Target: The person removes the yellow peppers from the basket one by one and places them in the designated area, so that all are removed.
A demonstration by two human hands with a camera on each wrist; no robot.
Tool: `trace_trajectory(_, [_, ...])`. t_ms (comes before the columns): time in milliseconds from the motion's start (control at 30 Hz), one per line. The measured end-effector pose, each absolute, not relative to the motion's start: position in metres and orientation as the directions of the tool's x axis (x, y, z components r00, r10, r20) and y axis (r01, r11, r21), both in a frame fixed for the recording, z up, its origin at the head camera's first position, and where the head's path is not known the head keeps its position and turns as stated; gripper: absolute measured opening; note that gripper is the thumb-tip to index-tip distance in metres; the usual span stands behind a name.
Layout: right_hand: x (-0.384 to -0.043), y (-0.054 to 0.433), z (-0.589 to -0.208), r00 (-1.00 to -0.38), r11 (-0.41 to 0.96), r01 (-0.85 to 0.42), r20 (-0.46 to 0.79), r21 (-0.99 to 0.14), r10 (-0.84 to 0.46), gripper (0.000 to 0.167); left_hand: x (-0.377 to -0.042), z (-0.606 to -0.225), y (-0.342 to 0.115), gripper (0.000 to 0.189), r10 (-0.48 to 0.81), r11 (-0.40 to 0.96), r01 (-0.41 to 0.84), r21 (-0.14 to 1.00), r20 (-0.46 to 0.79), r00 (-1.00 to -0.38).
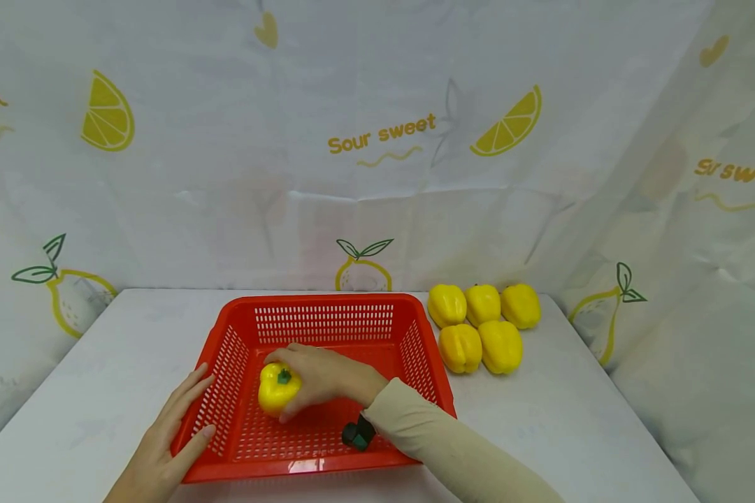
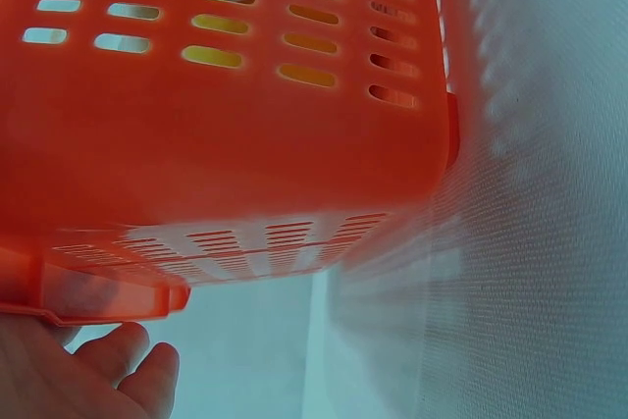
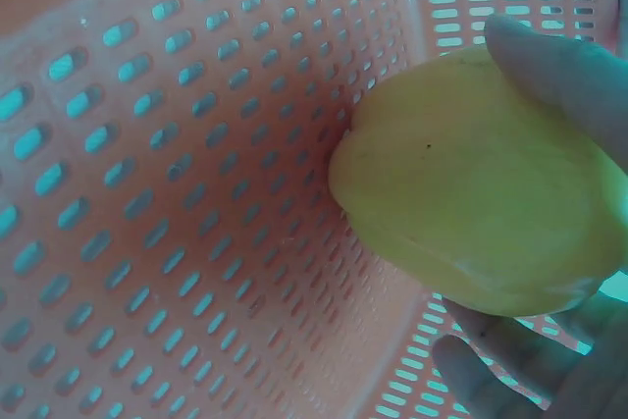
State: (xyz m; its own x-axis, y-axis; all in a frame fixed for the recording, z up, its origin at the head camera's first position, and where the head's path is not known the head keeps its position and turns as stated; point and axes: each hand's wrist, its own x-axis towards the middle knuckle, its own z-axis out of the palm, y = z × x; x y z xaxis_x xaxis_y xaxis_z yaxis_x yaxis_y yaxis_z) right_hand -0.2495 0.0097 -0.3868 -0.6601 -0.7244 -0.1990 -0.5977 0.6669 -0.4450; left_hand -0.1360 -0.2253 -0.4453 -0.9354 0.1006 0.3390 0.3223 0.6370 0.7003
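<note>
A yellow bell pepper (image 1: 275, 391) with a green stem stands inside the red plastic basket (image 1: 314, 466), towards its left side. My right hand (image 1: 324, 377) reaches in over the basket and grips this pepper, fingers on its far side and thumb on the near side. In the right wrist view the pepper (image 3: 471, 183) fills the space between thumb and fingers, close to the perforated basket wall (image 3: 177, 174). My left hand (image 1: 163, 443) rests at the basket's left rim with its fingers stretched out. The left wrist view shows its fingertips (image 2: 147, 370) beside the rim.
Several yellow bell peppers (image 1: 481, 346) sit in two rows on the white table (image 1: 572, 419), just right of the basket. A small dark device (image 1: 358, 433) is at my right wrist. White fabric (image 1: 258, 175) with lemon prints hangs behind the table.
</note>
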Motion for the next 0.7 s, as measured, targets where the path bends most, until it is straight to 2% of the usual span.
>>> trace_trajectory(233, [-0.2525, 0.0118, -0.3904, -0.64, 0.641, -0.582, -0.204, -0.5, -0.741, 0.078, -0.1369, -0.4472, -0.2269, 0.06, 0.106, 0.639, 0.331, 0.694, 0.347, -0.932])
trace_trajectory(433, [-0.2517, 0.0122, -0.3889, -0.664, 0.661, -0.573, -0.199, -0.484, -0.721, 0.081, -0.134, -0.4438, -0.2238, 0.06, 0.11, 0.625, 0.336, 0.704, 0.347, -0.931])
trace_trajectory(700, [-0.2503, 0.0117, -0.3844, -0.703, 0.659, -0.586, -0.11, -0.471, -0.703, 0.078, -0.1351, -0.4458, -0.2243, 0.06, 0.102, 0.626, 0.329, 0.707, 0.344, -0.933])
